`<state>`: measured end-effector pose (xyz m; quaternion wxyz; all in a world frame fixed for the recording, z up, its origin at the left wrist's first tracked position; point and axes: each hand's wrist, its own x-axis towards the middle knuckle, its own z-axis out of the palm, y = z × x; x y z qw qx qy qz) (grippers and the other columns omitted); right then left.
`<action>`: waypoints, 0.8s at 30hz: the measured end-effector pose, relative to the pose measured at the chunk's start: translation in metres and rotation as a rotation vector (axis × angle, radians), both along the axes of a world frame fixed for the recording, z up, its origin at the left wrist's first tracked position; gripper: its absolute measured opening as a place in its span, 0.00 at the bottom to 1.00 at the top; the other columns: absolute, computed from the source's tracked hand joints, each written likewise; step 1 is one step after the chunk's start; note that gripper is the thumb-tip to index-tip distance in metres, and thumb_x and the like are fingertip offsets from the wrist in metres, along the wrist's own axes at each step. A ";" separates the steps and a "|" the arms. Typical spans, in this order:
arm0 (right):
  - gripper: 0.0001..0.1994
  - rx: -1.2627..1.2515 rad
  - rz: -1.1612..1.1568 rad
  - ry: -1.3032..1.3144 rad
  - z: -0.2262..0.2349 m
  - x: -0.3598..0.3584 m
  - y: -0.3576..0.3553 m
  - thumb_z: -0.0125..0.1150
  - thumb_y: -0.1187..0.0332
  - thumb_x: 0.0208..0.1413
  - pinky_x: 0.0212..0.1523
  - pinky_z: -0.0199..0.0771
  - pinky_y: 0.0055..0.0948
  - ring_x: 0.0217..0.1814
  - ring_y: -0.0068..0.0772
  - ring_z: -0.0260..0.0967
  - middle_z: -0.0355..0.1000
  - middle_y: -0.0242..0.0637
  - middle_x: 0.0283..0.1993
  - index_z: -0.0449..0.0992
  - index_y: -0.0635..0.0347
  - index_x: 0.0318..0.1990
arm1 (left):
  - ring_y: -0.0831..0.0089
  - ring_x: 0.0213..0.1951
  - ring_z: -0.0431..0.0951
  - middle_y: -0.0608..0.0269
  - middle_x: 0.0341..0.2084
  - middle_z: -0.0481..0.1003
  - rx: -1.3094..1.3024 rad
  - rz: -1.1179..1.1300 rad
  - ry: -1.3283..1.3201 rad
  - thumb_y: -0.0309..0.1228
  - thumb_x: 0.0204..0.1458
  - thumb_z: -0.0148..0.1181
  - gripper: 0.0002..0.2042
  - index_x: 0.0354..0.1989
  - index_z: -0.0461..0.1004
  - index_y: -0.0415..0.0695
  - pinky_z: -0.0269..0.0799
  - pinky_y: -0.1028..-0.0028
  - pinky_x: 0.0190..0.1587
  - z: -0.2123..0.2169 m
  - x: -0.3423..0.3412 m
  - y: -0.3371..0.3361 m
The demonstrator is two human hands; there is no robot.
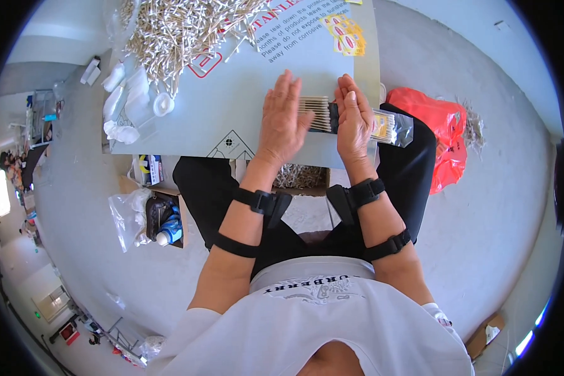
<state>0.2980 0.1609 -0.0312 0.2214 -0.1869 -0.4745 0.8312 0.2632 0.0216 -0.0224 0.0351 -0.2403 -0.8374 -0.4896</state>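
Nearest, a person in a white short-sleeved shirt (307,319) and black trousers (203,197) sits at a pale blue-grey flat panel (219,119). Over its near right part, the left hand (282,119) lies flat, its straight fingers slightly spread and its thumb over the ends of a flat row of pale wooden cotton swabs (313,113). The right hand (355,122) stands on edge across a clear plastic packet with a yellow label (385,127), fingers straight and close together; whether they pinch it cannot be told. The row lies between the two hands, a dark strip (333,118) at its right end. Farther off are a white ring-shaped roll (163,104), overlapping yellow printed labels (344,34) and a large heap of loose swabs (182,37).
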 end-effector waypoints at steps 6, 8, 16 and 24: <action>0.20 0.057 0.019 -0.016 -0.001 0.005 0.001 0.42 0.67 0.68 0.69 0.56 0.34 0.68 0.36 0.57 0.61 0.45 0.64 0.63 0.72 0.61 | 0.59 0.70 0.47 0.52 0.69 0.50 -0.649 -0.125 0.170 0.49 0.53 0.56 0.38 0.67 0.53 0.40 0.38 0.51 0.69 0.004 0.018 0.000; 0.20 0.059 0.021 0.005 0.000 0.003 -0.006 0.42 0.66 0.68 0.69 0.57 0.34 0.68 0.36 0.57 0.61 0.45 0.64 0.63 0.72 0.61 | 0.59 0.71 0.46 0.50 0.69 0.48 -0.643 -0.126 0.153 0.47 0.54 0.55 0.37 0.68 0.51 0.40 0.38 0.52 0.70 0.003 0.017 0.001; 0.18 0.174 -0.026 0.016 -0.004 -0.006 -0.012 0.43 0.67 0.68 0.66 0.59 0.26 0.66 0.30 0.58 0.59 0.43 0.66 0.66 0.71 0.58 | 0.51 0.71 0.42 0.44 0.70 0.43 -0.073 -0.009 0.042 0.39 0.62 0.45 0.32 0.70 0.42 0.38 0.39 0.59 0.70 -0.008 0.004 0.006; 0.18 0.457 -0.057 -0.013 -0.011 -0.008 -0.013 0.45 0.65 0.67 0.63 0.59 0.30 0.65 0.39 0.60 0.64 0.48 0.62 0.68 0.72 0.55 | 0.55 0.72 0.41 0.46 0.70 0.43 0.281 0.036 -0.200 0.45 0.66 0.36 0.32 0.70 0.40 0.38 0.38 0.63 0.70 -0.006 0.007 0.030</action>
